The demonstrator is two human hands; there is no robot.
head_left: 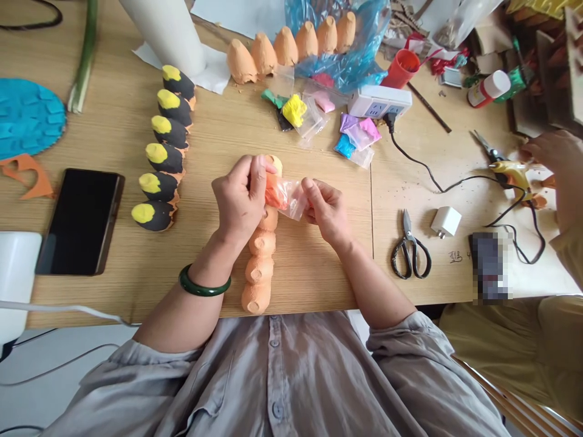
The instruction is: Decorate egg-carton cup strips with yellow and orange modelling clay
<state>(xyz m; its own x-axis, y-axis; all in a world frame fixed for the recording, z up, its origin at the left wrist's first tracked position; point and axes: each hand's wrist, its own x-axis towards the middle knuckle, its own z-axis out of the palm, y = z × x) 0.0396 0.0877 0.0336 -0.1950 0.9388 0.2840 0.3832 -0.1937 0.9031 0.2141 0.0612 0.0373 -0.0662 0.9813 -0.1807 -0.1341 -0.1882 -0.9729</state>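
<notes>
Grey shirt cloth (pixel 246 382) fills the near edge of my view, just this side of the bare orange cup strip (pixel 259 268), from which I take every bearing. Well to its left I see a blue textured oval (pixel 30 115), then a black phone (pixel 82 221). Closer on that side runs the black-and-yellow row (pixel 167 156): six pieces coated black with yellow patches, orange showing at their right edges. I judge this the most advanced work. Over the strip's farther part, the left hand (pixel 239 197) grips one end of the orange packet (pixel 276 193). Under it, the strip shows no black coat on the cups I can see; its far end looks paler, and fingers hide some, so I'd call it barely begun. Beyond that end, the plain upright row (pixel 286 47) of six appears wholly uncoated, with a yellow lump (pixel 294 110) nearer. Right of the strip, the right hand (pixel 330 209) pinches the packet's clear end; the hands are apart, the packet between them. Whether it is open, I can't tell. Farther right lie small coloured packets (pixel 359 130), then scissors (pixel 412 249).
</notes>
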